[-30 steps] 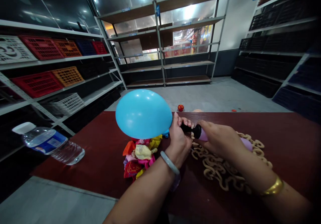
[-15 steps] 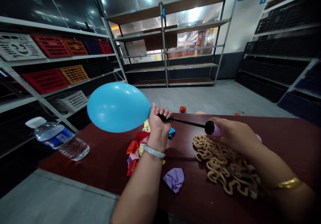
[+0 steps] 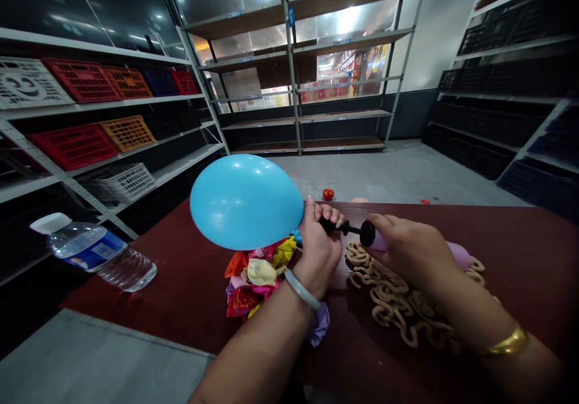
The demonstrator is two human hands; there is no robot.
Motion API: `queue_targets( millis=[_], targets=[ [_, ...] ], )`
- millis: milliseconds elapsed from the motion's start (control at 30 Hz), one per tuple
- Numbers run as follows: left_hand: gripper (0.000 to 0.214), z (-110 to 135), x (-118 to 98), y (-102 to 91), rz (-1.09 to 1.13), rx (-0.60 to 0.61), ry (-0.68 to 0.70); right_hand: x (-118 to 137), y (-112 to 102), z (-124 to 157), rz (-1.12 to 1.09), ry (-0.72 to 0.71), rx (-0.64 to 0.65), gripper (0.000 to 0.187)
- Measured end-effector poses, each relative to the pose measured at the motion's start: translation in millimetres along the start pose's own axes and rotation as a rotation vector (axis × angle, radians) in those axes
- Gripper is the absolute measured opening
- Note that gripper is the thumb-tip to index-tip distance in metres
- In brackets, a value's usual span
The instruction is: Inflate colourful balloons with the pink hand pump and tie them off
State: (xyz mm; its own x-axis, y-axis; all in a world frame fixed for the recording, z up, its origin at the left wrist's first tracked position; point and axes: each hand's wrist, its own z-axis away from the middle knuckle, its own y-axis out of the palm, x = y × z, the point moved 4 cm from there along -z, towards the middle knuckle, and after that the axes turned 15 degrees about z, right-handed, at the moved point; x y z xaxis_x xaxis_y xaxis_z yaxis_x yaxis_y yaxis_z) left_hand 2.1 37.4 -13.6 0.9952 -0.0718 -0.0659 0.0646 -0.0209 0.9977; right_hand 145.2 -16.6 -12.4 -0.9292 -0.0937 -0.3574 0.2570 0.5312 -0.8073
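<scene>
A blown-up blue balloon [image 3: 246,202] lies sideways over the table, its neck at my left hand [image 3: 321,238]. That hand is closed around the neck and the black end of a hand balloon pump [image 3: 367,233]; the fingers hide where they join. My right hand [image 3: 411,250] wraps round the pump's purple body, with a short piece of black rod showing between the hands. Below the balloon is a pile of limp balloons [image 3: 260,274] in several colours. One purple limp balloon [image 3: 319,325] lies partly behind my left wrist.
Tan, curly strands [image 3: 393,295] are heaped under my right hand on the dark red table [image 3: 181,313]. A water bottle [image 3: 99,253] with a white cap stands tilted in view at the left. Shelves with crates [image 3: 81,81] line the left side; a bare rack [image 3: 294,90] is behind.
My left hand and the blue balloon have moved right, closer to my right hand. Less of the pump's black rod shows. More of the limp balloon pile is uncovered.
</scene>
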Motion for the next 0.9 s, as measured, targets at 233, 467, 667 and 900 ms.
queue_targets(
  millis=[233, 467, 667, 900],
  targets=[
    [0.047, 10.7, 16.1, -9.1, -0.076, -0.05, -0.042, 16.2, 2.0, 1.2, -0.092, -0.034, 0.023, 0.038],
    [0.047, -13.1, -36.2, 9.9, -0.093, -0.052, 0.037, -6.2, 8.1, -2.7, -0.175, -0.018, 0.041, 0.043],
    [0.044, -24.8, -75.5, 22.1, -0.046, -0.006, 0.158, -34.0, 3.4, -1.4, -0.154, 0.0, 0.033, 0.041],
    [0.044, -18.6, -42.6, 7.6, 0.029, -0.021, 0.104, -23.2, 1.7, 1.8, 0.042, 0.004, -0.005, 0.044]
  ],
)
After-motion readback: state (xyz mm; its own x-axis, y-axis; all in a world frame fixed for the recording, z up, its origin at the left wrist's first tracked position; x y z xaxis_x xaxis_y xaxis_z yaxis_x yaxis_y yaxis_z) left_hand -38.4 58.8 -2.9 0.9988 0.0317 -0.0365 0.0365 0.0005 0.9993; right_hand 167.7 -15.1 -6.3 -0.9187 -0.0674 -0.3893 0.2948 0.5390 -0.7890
